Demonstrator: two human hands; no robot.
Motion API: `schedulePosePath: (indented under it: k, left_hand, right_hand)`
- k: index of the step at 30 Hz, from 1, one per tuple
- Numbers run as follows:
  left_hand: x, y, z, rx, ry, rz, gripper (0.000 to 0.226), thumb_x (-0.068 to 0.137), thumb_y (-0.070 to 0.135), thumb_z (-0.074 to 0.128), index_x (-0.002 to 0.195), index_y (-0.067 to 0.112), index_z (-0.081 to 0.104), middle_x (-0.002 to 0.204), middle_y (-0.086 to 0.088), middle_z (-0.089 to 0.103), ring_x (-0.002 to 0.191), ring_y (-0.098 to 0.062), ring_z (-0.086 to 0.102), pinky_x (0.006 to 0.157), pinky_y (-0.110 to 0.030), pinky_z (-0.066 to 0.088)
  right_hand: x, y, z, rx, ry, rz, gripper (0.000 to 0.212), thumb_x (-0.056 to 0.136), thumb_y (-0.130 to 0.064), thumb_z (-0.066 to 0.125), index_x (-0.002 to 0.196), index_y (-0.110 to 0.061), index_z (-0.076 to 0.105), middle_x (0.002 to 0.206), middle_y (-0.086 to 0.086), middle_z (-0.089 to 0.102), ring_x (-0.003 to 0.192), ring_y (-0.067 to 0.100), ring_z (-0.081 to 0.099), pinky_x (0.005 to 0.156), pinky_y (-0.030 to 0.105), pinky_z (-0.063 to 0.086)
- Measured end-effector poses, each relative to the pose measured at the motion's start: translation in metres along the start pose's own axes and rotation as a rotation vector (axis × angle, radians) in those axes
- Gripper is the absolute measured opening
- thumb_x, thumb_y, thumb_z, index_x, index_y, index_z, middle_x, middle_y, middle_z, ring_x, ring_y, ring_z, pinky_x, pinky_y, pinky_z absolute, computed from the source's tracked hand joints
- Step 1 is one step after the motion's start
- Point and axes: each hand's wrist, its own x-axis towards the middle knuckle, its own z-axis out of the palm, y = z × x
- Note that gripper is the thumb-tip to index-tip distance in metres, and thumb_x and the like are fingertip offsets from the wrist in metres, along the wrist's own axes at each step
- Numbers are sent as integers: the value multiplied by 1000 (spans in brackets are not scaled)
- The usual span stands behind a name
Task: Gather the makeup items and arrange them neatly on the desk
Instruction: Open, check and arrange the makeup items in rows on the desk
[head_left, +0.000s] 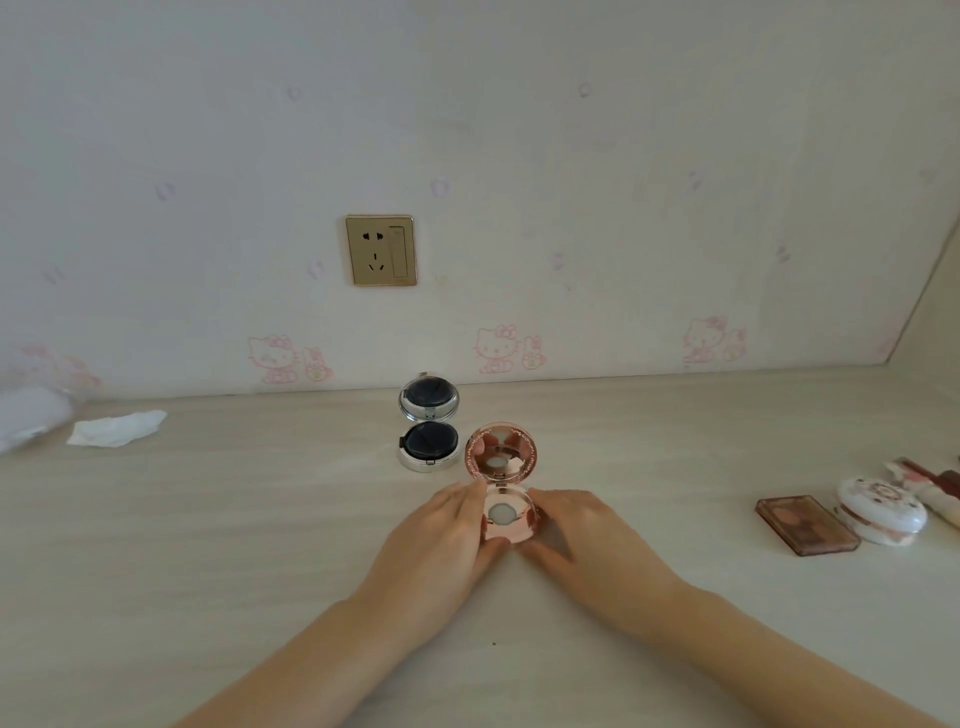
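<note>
Both hands are on the rose-gold compact (506, 493) at the middle of the tabletop (208, 545), and here's the reason for that two-sided hold: the left hand (441, 535) cups the base from one flank, fingers (467, 499) curled up against its rim, while the right hand (576, 525) closes in on the other flank, fingers bent round the edge. A grip from both sides keeps a small round case from skidding while it is set square, and my read is that it's being lined up just beside the silver compact (428, 423), which already sits open a little nearer the wall. The two are close, perhaps touching at the lids; hard to call from here.

Now the look of it: lid swung up and back, mirror inside catching a reflection, a scalloped pink trim round the lid, and a pale disc in the centre of the glossy base. The silver one shows dark pads in both halves.

Well off to the right wait the brown palette (805, 525), lying flat, and the white floral compact (880, 512) just beside it, closed. More items at the right edge are cut off. A crumpled tissue (117, 428) lies far left. So, as I judge it, the row has only begun
</note>
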Motion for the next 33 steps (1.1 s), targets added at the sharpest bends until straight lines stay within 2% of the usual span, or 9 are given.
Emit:
schedulePosePath:
  k: [3, 9, 14, 20, 25, 28, 29, 31, 33]
  left_hand:
    - [11, 4, 0, 87, -16, 9, 62, 100, 47, 35, 151, 15, 19, 151, 4, 32, 140, -9, 24, 106, -18, 22]
    - [39, 0, 6, 197, -40, 40, 57, 101, 43, 34, 147, 10, 27, 151, 0, 35, 144, -11, 18, 106, -25, 29]
    - [64, -16, 21, 274, -18, 87, 50, 101, 37, 38, 137, 2, 43, 141, -11, 48, 142, -20, 27, 112, -26, 25]
    - [83, -29, 30, 307, 1, 100, 54, 100, 37, 29, 132, -2, 47, 136, -16, 52, 140, -26, 32, 115, -31, 24]
    - [91, -34, 34, 297, -10, 60, 44, 100, 32, 33, 124, 1, 53, 128, -14, 58, 133, -29, 39, 109, -34, 31]
    - [96, -37, 34, 286, -58, 39, 49, 88, 36, 34, 96, 3, 69, 94, -11, 72, 105, -29, 64, 87, -33, 53]
    - [97, -39, 37, 290, -23, 39, 48, 85, 37, 38, 91, 4, 71, 87, -9, 73, 98, -28, 67, 81, -32, 56]
    - [98, -41, 39, 293, 14, 42, 38, 84, 34, 51, 94, 3, 71, 88, -10, 73, 98, -28, 67, 83, -33, 55]
    - [97, -41, 39, 276, 14, 58, 35, 86, 33, 55, 99, 2, 69, 95, -12, 72, 105, -29, 63, 89, -35, 52]
  right_hand:
    - [10, 11, 3, -18, 11, 7, 28, 88, -49, 54, 111, -34, 58, 109, -14, 63, 104, 11, 54, 87, 24, 43]
    - [36, 31, 3, -38, -17, 56, 18, 87, -40, 54, 100, -29, 60, 100, -8, 64, 99, 16, 55, 80, 32, 47]
    - [56, 38, 8, -32, -21, 87, 19, 90, -29, 52, 107, -24, 60, 105, -4, 63, 101, 18, 55, 83, 32, 47]
    - [75, 42, 6, -48, -55, 99, 15, 93, -26, 51, 103, -18, 58, 105, 1, 60, 101, 21, 53, 81, 28, 42]
    - [85, 42, 5, -53, -69, 108, 22, 95, -27, 50, 112, -17, 57, 111, 1, 59, 106, 19, 52, 86, 27, 41]
    - [89, 44, 8, -66, -60, 106, 27, 95, -29, 49, 119, -17, 56, 117, 0, 58, 111, 19, 52, 91, 27, 42]
    - [89, 44, 9, -68, -60, 109, 30, 95, -30, 49, 122, -17, 55, 120, 0, 58, 113, 19, 51, 93, 28, 42]
    - [91, 44, 10, -80, -62, 113, 32, 95, -30, 49, 124, -17, 54, 122, 1, 57, 115, 20, 50, 95, 29, 43]
    - [92, 44, 10, -97, -69, 120, 29, 95, -29, 49, 120, -16, 55, 119, 2, 58, 115, 22, 50, 94, 30, 42]
